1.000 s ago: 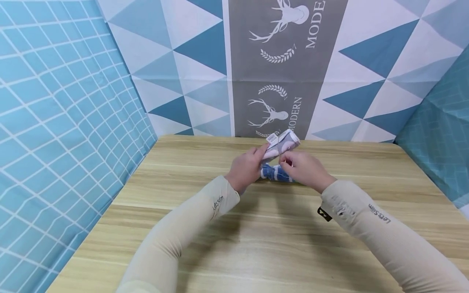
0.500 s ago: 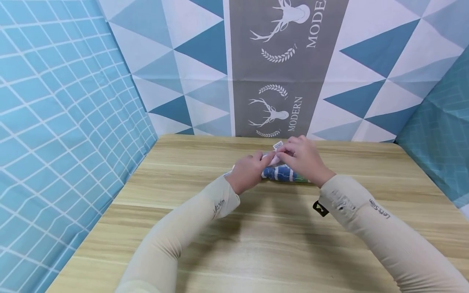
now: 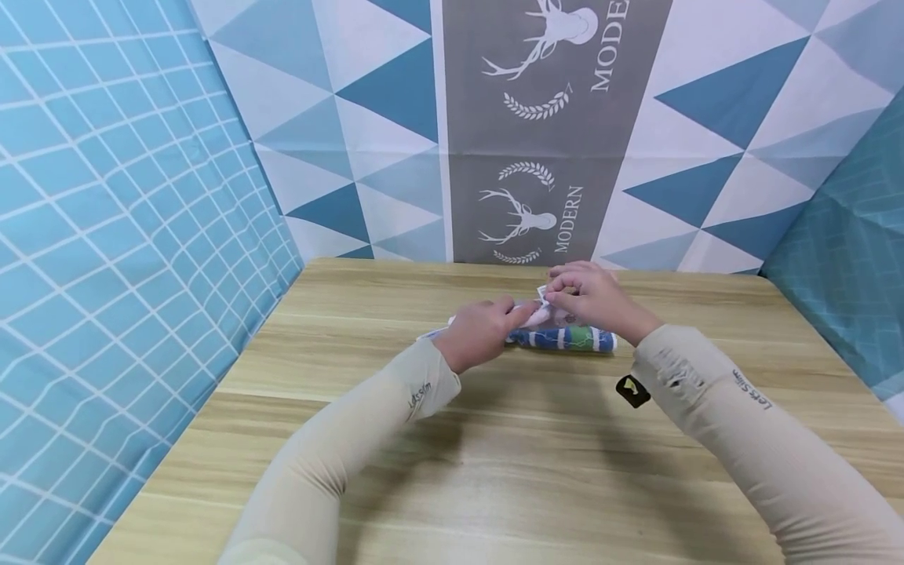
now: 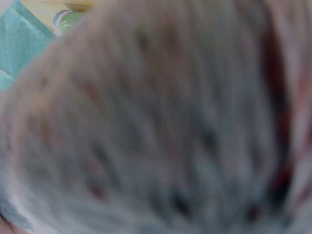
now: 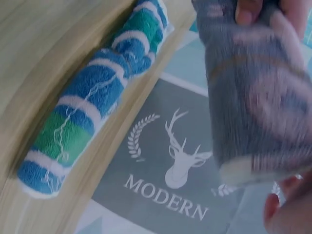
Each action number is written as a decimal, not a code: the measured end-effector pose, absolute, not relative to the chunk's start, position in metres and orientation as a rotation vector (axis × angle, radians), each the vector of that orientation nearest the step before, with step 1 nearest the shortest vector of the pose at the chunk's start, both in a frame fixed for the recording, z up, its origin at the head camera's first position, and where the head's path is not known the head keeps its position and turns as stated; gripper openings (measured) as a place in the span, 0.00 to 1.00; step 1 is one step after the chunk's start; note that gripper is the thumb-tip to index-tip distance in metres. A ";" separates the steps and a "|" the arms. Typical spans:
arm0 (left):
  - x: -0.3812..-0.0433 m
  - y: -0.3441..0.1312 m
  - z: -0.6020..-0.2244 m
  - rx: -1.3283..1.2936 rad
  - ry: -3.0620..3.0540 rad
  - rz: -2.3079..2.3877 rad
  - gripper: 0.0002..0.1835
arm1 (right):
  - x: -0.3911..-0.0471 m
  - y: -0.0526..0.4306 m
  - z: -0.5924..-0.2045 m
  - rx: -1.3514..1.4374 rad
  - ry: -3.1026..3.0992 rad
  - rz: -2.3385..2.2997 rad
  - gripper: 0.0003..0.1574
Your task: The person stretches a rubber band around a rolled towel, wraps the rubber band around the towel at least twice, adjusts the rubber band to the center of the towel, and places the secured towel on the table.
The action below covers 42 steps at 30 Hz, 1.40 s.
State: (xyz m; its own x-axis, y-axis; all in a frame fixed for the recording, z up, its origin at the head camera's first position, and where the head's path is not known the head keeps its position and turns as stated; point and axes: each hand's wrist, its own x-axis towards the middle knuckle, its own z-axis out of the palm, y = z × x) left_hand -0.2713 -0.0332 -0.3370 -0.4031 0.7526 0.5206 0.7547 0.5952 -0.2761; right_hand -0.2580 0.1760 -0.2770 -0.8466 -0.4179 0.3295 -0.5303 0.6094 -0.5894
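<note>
A grey and pink rolled towel (image 3: 544, 315) with a thin band (image 5: 253, 61) round it is held above the table. My left hand (image 3: 483, 333) grips it, thumb on top. At its far end my right hand (image 3: 593, 298) pinches beside the white tag (image 3: 542, 293). In the right wrist view the towel (image 5: 258, 107) is slightly blurred, with left fingers (image 5: 248, 12) at its top and right fingers at the lower right. Blurred grey cloth (image 4: 146, 122) fills most of the left wrist view. Just below the hands, a blue and green striped rolled towel (image 3: 565, 338) lies on the table.
The wooden table (image 3: 452, 471) ends at a patterned backdrop (image 3: 523, 157) with deer prints, close behind the hands. A blue grid-patterned sheet (image 3: 127, 235) stands along the left side and a teal one (image 3: 847, 227) along the right.
The grey towel, raised and tilted up a second ago, has come down lower. My right hand shifted up to its tagged end, then slightly right, uncovering more of the striped roll.
</note>
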 end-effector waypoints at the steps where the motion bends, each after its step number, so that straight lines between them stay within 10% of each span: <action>1: -0.272 -0.033 -0.336 -1.209 -2.204 -0.015 0.22 | -0.259 0.178 -0.276 0.800 -2.714 1.083 0.07; 16: -0.271 -0.033 -0.338 -1.146 -2.290 -0.240 0.09 | -0.244 0.152 -0.279 1.146 -2.623 0.169 0.04; 31: -0.277 -0.038 -0.338 -1.005 -2.367 -0.598 0.33 | -0.247 0.166 -0.304 0.912 -2.163 0.344 0.03; 42: -0.279 -0.042 -0.336 -0.838 -2.323 -0.609 0.30 | -0.246 0.173 -0.307 0.896 -2.299 0.833 0.01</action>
